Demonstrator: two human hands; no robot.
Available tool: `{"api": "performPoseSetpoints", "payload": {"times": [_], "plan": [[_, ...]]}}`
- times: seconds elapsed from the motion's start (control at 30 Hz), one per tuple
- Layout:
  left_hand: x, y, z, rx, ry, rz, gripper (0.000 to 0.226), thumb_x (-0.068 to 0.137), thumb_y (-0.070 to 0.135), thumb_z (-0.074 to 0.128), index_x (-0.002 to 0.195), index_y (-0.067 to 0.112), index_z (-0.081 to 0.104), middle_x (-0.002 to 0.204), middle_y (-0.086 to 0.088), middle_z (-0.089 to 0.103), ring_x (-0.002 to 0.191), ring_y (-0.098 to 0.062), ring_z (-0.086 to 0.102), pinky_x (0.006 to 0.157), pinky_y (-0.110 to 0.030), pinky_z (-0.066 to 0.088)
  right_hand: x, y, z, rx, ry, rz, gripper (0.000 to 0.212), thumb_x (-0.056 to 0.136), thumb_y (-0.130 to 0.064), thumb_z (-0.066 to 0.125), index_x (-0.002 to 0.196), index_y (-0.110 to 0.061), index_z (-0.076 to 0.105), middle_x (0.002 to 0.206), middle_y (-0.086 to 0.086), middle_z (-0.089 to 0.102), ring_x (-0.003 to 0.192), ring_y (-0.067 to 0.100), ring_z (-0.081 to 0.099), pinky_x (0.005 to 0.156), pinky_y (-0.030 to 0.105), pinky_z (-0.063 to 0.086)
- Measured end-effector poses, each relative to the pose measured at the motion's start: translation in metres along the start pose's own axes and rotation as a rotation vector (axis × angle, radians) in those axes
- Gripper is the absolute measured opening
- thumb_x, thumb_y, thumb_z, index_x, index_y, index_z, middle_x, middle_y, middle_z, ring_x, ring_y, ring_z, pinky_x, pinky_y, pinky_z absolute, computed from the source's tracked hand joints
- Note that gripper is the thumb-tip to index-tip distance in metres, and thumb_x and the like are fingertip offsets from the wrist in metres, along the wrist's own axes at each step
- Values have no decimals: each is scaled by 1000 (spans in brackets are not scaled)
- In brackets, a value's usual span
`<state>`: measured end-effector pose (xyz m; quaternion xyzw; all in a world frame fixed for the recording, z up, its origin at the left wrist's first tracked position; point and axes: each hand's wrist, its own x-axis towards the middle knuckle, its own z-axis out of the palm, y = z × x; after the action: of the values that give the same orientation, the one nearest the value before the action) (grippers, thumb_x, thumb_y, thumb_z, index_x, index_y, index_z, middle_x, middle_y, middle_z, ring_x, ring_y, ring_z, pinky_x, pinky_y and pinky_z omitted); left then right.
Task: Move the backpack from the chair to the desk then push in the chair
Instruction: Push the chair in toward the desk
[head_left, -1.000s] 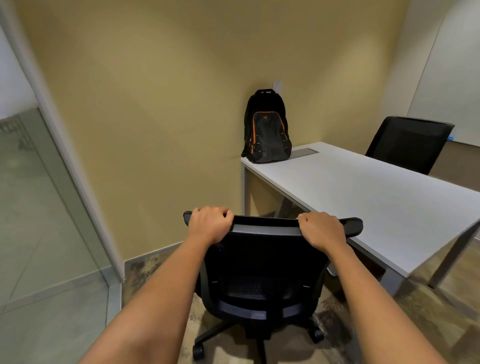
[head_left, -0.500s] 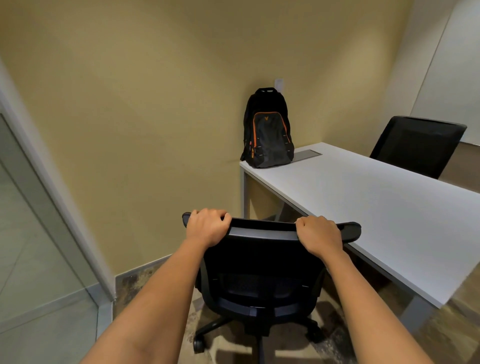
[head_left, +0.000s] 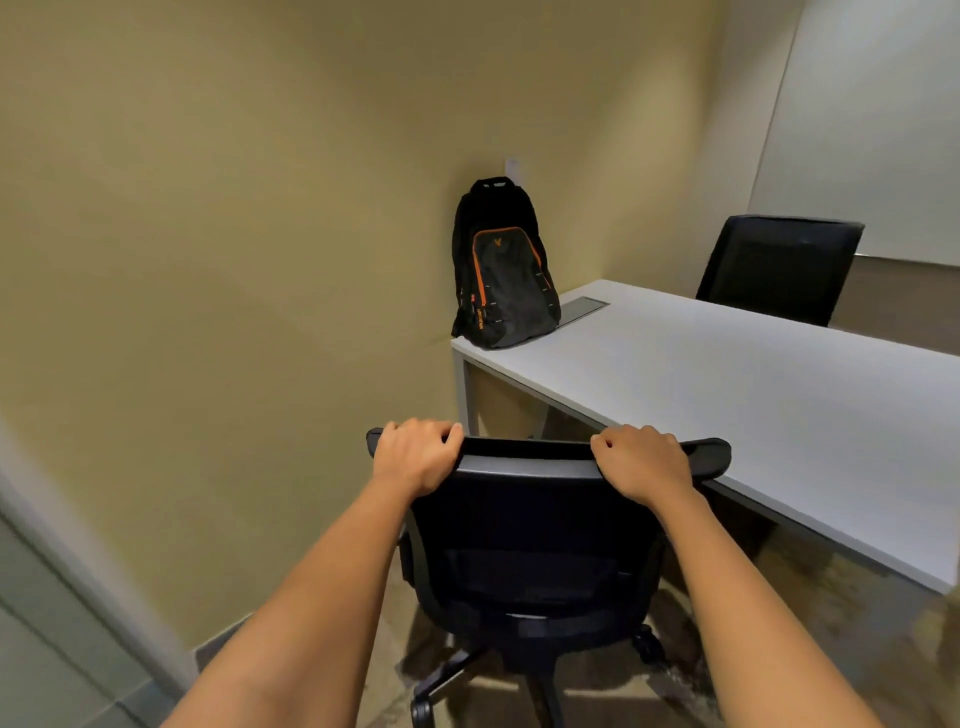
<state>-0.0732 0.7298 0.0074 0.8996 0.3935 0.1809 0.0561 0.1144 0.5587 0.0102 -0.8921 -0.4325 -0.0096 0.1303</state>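
Backpack upright on desk far left corner. Chair just off near edge, angled toward it; left hand and right hand curled over backrest top.

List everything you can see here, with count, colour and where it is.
backpack: one, black with orange trim, upright on the desk's far corner by the wall
desk: one, white, right side
grommet plate: one, grey, set in the desk beside the backpack
near chair: one, black, at the desk's near edge
far chair: one, black, behind the desk
whiteboard: one, white, right wall
left hand: on the near chair's top edge
right hand: on the same edge
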Motion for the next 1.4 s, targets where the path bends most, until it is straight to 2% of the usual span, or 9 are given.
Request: {"api": "performPoseSetpoints", "payload": {"times": [0.17,0.4,0.47,0.53,0.67,0.83,1.07,1.27,1.4], "plan": [[35,-45,2,6,-17,83,45,96,34,27,82,14,65,83,-7,68,77,-25,54,79,-35,36,19,-41,9,-63,-100,73,50,98,-40,19,120,-18,58,129,8,57,117,30,48,100,44,32],[76,-86,4,-18,2,157,41,94,35,32,76,19,66,71,-5,62,69,-25,50,65,-32,27,44,-80,20,-79,-172,160,57,98,-46,13,136,-21,48,142,8,48,129,29,40,107,45,25],[89,-96,5,-25,-18,175,39,93,36,32,84,27,69,80,-5,67,79,-27,57,66,-32,28,55,-89,22,-102,-230,185,59,98,-48,11,140,-23,43,146,8,44,134,29,36,110,47,21],[104,-107,6,-17,-75,199,38,94,38,32,100,35,69,102,-3,71,95,-27,59,75,-33,32,65,-99,23,-118,-277,203,60,97,-51,9,143,-25,39,149,8,40,137,29,32,111,49,18],[139,-130,6,38,-289,231,44,96,45,21,118,39,59,130,1,61,118,-24,52,94,-40,30,85,-118,30,-115,-293,230,63,96,-55,7,144,-27,38,150,8,38,139,30,28,111,52,15],[181,-152,6,91,-404,218,46,97,49,19,123,38,56,135,-1,57,122,-23,49,99,-42,28,109,-145,44,-29,-291,250,65,95,-57,9,142,-26,40,147,6,43,135,29,36,110,52,17],[222,-184,10,48,-393,267,43,97,48,23,113,40,62,122,1,64,113,-21,54,97,-40,30,136,-181,59,65,-264,297,63,96,-55,9,139,-25,45,143,5,49,130,27,44,111,51,19],[247,-201,16,9,-362,305,44,95,48,23,109,41,64,113,0,68,104,-21,56,94,-38,33,147,-202,66,43,-107,331,60,97,-54,14,128,-25,56,127,6,62,116,27,55,101,44,36],[261,-211,22,-48,-306,335,43,92,48,27,100,40,68,106,1,70,98,-24,58,84,-35,30,154,-214,69,45,-66,381,57,97,-56,18,124,-28,59,121,4,66,110,25,58,91,40,41]]}}
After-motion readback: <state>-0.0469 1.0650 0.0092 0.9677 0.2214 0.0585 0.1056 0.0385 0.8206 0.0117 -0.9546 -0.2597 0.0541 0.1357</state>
